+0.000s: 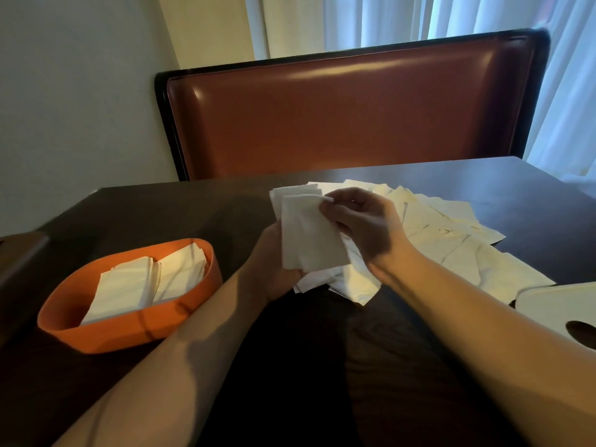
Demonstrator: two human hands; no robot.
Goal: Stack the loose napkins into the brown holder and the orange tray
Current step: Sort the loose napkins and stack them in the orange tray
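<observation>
My left hand (274, 269) holds a small stack of napkins (309, 233) from underneath, fingers curled behind the sheets and mostly hidden by them. My right hand (361, 224) pinches the stack's upper right corner between thumb and fingertips. The sheets are thin, white, rectangular and soft-edged, slightly fanned at the top.

Just beyond and to the right of my right hand, the loose napkins (451, 240) lie spread in an overlapping, untidy sheet that runs to the table's right edge. Left of my left forearm sits the orange tray (135, 337), a smooth, rounded oval with low walls, holding two neat rows of folded napkins. Between the tray and my left arm there is a strip of bare dark wood table (290, 366), and more open surface beneath both forearms. By my right forearm, at the frame's edge, is a white flat piece with a dark oval hole (561, 311). Past my hands stands a glossy brown leather seat back (348, 117).
</observation>
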